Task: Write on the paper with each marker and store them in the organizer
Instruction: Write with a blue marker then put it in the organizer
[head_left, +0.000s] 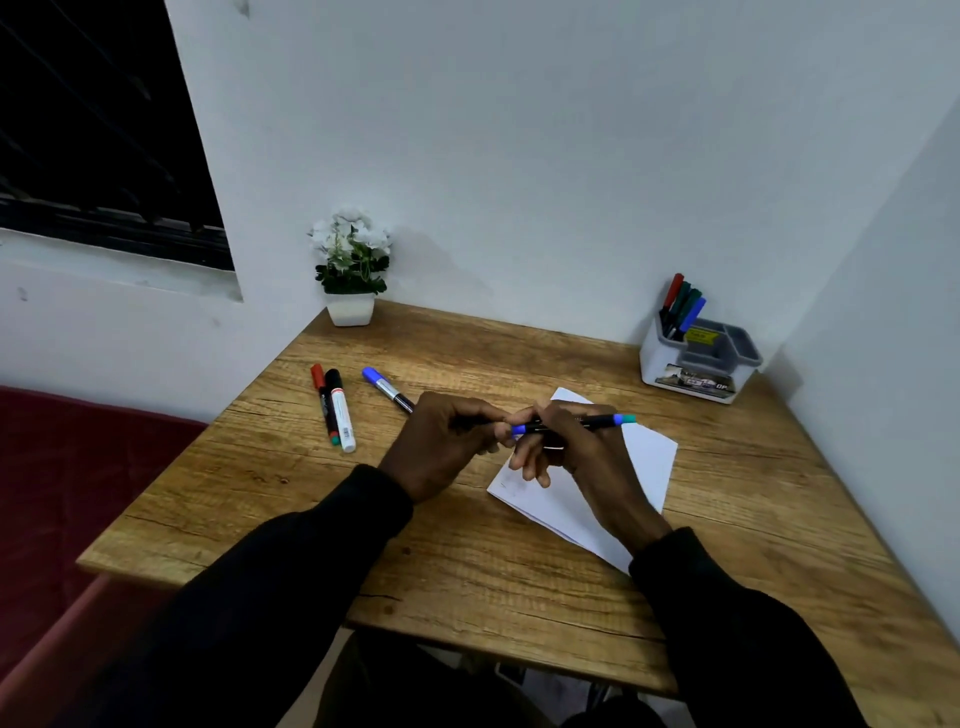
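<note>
Nearest the camera, two dark sleeves (311, 561) reached forward over the wooden worktop (467, 566). Both hands met just above the near-left part of the paper (644, 457), a white sheet lying at an angle on the worktop.

The right hand (576, 457) was curled round a slim dark marker (597, 422) and held it level above the paper. One blue end pointed left; the other end, blue tipped with teal, stuck out to the right past the knuckles. The left hand (441, 447) had its fingers curled, and its fingertips pinched the marker at the left blue end. Whether a cap was on or coming off there could not be told.

Left of the paper, a blue-capped marker (384, 387) lay on the worktop, its dark end hidden behind the left hand. Further left of the paper lay two more, side by side and touching: a white marker (343, 415) with a black cap, and a thin marker (323, 397) with a red cap and a green end.

Beyond the paper to the right stood the organizer (670, 364), white with grey compartments. Several standing markers (683, 306), red, green and blue, leaned in its back-left compartment. Far beyond the paper to the left, a white flower pot (350, 309) sat against the wall.
</note>
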